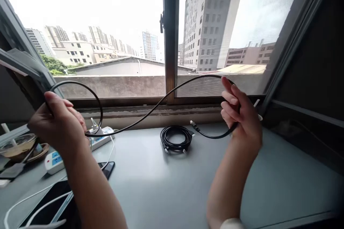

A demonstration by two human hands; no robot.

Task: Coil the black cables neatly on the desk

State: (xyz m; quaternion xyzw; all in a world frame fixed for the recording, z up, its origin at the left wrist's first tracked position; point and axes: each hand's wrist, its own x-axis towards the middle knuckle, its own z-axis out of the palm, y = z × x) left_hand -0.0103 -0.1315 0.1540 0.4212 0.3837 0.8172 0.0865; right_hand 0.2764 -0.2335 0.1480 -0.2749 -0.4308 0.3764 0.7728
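A black cable [157,105] is stretched between my two hands above the desk. My left hand [60,118] is closed round it at the left, and a loop of the cable rises beside that hand. On the right, my right hand [239,109] grips the cable between curled fingers. From the right hand's underside hangs a short end with a metal plug [194,126]. Between the hands, a coiled black cable [176,147] with several plugs lies on the desk, touched by neither hand.
The grey desk [150,189] meets a window [170,43] at the back. Left are a white power strip [55,162], a phone [109,169], a dark tablet-like device [49,200], white cords [112,146] and a clear bowl [17,146]. A dark partition [309,78] stands right.
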